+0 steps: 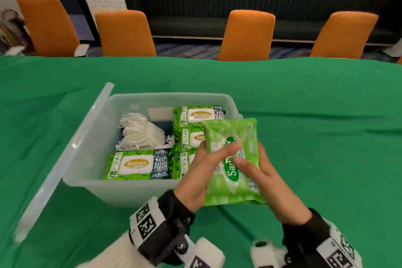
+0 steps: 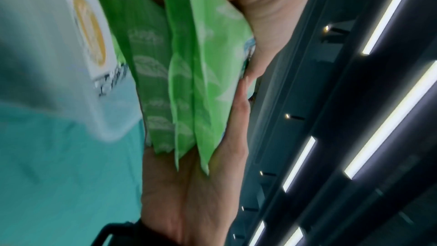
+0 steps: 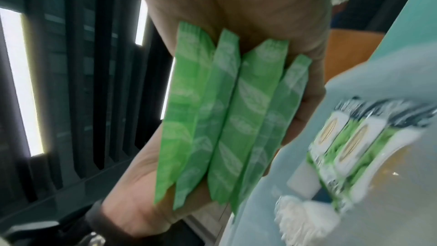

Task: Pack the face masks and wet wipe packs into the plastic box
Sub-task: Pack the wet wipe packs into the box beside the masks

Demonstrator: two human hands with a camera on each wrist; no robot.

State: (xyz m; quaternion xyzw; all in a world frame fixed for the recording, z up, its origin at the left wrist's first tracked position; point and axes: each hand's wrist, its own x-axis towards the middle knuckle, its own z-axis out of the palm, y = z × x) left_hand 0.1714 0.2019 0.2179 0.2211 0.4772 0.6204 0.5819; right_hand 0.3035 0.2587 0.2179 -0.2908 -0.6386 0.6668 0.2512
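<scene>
Head view: a stack of slim wipe packs [image 1: 233,159] is clamped between left hand [image 1: 203,172] and right hand [image 1: 268,180], just near-right of the box [image 1: 93,137]. Masks [image 1: 139,135] and big packs [image 1: 137,164] are already inside. Edges should be kept squared and the stack lowered flat onto the packs.

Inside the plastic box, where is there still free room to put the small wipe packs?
The plastic box has bare floor at the back, between the face masks and the far wall. The right side and front left are crowded with wet wipe packs. Both hands hold the small packs.

Your right hand [image 3: 236,6] grips 4 stacked green wipe packs [image 3: 227,115] just beside the plastic box [image 3: 295,212].
</scene>
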